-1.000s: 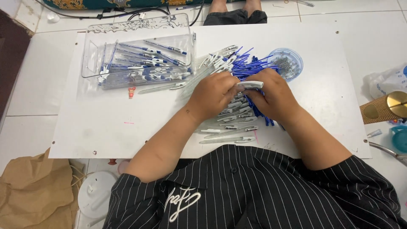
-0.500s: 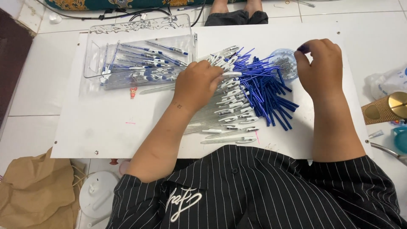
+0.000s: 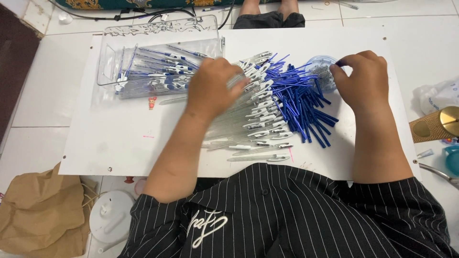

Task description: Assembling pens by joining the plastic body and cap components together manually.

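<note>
At far left a clear tray (image 3: 111,57) holds finished pens (image 3: 158,74). Your left hand (image 3: 215,88) lies palm-down, fingers loosely curled, on the clear barrels (image 3: 248,129) — whether it grips one, you can't tell. Beside them lie the blue refills (image 3: 301,102). Your right hand (image 3: 363,81) pinches at a small clear cup (image 3: 318,64) — fingertips closed.
</note>
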